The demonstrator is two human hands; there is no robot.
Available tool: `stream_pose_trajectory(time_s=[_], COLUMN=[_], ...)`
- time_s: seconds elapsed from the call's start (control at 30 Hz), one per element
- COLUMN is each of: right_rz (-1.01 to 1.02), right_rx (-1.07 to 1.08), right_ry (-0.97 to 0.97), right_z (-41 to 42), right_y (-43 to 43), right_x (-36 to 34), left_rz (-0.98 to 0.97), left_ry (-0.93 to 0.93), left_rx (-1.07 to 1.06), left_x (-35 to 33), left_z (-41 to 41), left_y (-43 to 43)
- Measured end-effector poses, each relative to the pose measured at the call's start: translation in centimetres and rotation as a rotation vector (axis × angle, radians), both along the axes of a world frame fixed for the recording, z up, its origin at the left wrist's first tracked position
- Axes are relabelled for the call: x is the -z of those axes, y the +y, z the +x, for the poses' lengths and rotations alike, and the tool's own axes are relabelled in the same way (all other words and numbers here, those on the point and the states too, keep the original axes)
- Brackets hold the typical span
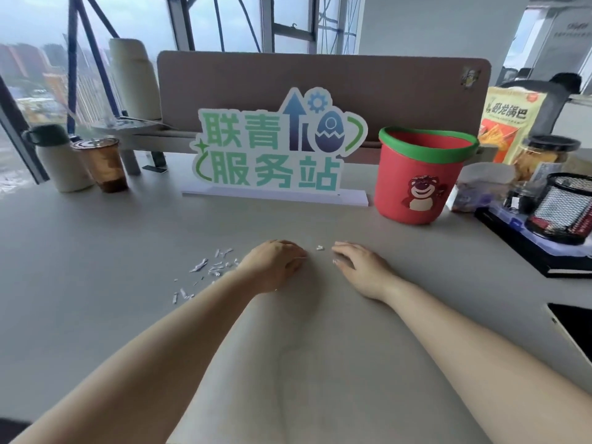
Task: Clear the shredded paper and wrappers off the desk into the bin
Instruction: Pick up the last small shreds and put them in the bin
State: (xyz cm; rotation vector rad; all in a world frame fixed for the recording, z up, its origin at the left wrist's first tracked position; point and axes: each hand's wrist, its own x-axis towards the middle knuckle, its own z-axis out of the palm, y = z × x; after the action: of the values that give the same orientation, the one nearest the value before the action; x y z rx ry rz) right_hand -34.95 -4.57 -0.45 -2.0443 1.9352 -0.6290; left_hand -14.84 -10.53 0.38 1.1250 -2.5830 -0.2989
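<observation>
2 hands (272,267) (358,267) on the tabletop (96,251)
Left grip clenched on shredded paper (208,267) (more lies beside it); right grip released; red bin (419,177) toward far edge.

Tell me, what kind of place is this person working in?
Most likely an office high up in a city building. The grey desk backs onto a brown divider panel, a mesh pen holder stands at the right, and the big windows behind look out over tower blocks.

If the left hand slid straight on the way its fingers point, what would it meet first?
Probably the small white paper scrap just ahead of the left hand; beyond it, bare grey desk toward the red bin.
</observation>
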Motion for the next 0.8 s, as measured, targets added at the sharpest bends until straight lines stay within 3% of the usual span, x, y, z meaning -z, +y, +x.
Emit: stream_pose_trajectory(time_s=[0.2, 0.47, 0.8], right_rz=[0.040, 0.185, 0.088], right_rx=[-0.112, 0.091, -0.195], right_ry=[-0.065, 0.102, 0.043], right_z=[6.2, 8.1, 12.4], right_y=[1.7, -0.7, -3.5], right_x=[-0.8, -1.1, 0.3], left_rz=[0.002, 0.168, 0.115], left_ry=[0.032, -0.184, -0.160], left_rx=[-0.138, -0.461, -0.415], left_x=[-0.9, 0.2, 1.1], left_z=[6.3, 14.6, 10.7], left_y=[4.0, 5.8, 2.1])
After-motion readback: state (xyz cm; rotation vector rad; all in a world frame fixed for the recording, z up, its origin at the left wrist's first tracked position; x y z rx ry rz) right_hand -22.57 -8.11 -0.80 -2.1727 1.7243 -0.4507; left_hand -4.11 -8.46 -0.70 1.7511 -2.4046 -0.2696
